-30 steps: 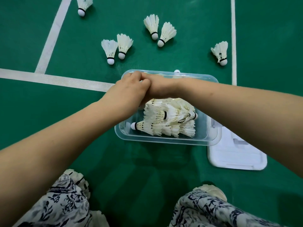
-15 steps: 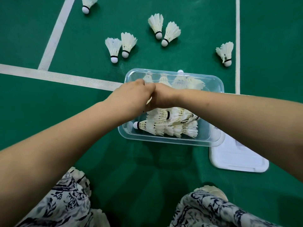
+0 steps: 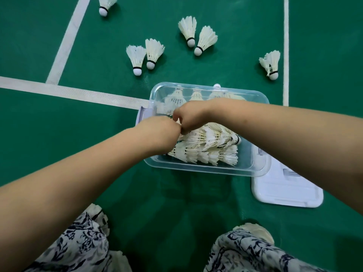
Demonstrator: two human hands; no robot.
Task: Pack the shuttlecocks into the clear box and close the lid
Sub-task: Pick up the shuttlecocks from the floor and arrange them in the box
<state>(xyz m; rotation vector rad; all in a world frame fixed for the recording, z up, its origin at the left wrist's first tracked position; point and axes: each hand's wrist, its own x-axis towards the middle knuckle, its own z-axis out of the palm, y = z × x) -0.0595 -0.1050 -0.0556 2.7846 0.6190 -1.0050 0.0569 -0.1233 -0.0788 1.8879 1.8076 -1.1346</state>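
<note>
left hand (image 3: 161,132), right hand (image 3: 189,116) | over clear box (image 3: 206,170) left end | lid (image 3: 284,191) — right corner

We hold both bare forearms stretched forward, and they meet in front of us. Our left arm (image 3: 88,169) reaches up from the lower left, and our right arm (image 3: 275,130) enters from the right side, a little higher. Our left hand (image 3: 163,129) and our right hand (image 3: 189,116) touch each other at the knuckles. Both hands show their backs to us, with the fingers bent downward. The fingertips are hidden, so we cannot tell what they grip.
</note>
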